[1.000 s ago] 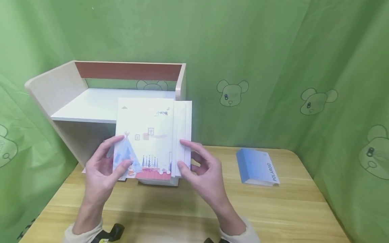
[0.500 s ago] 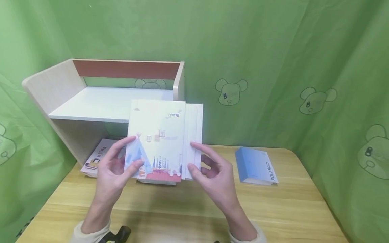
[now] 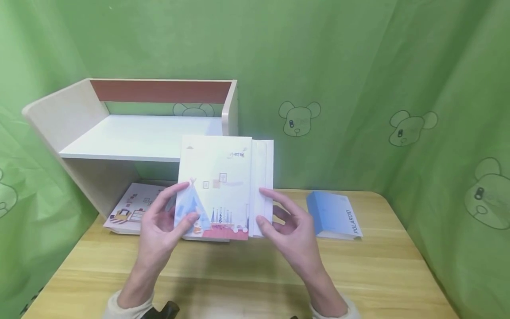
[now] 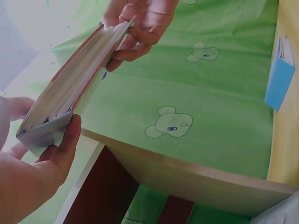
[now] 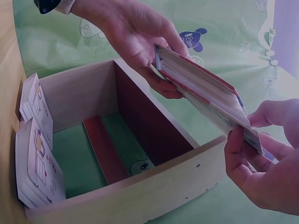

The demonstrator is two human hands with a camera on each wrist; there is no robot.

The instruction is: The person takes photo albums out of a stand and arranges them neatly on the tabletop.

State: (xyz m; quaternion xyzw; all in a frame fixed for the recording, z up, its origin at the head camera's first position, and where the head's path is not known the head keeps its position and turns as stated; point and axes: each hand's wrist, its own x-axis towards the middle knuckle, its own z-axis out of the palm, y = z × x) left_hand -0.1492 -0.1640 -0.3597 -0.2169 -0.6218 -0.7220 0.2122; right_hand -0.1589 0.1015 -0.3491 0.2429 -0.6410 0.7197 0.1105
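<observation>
Both hands hold up a white photo album (image 3: 217, 161) printed with a blue tent and red carpet. My left hand (image 3: 159, 230) pinches its left edge, thumb on the front cover. At the right edge my right hand (image 3: 292, 235) pinches the white strip that sticks out beside the cover. Seen from the left wrist, the album (image 4: 70, 77) shows thick white page edges between red-lined covers. In the right wrist view it is tilted between both hands. Behind it, an illustrated white album (image 3: 129, 208) lies in the shelf's lower level.
A wooden shelf unit (image 3: 139, 137) with a white board stands at the back left of the wood table (image 3: 239, 283). To the right lies a blue album (image 3: 334, 215) marked POLAROID. Another white album (image 5: 35, 100) shows in the right wrist view. A green curtain (image 3: 338, 66) surrounds the table.
Both hands have carried the album to the right and slightly down in the head view, keeping the same grip. More of the illustrated album on the lower level now shows at left.
</observation>
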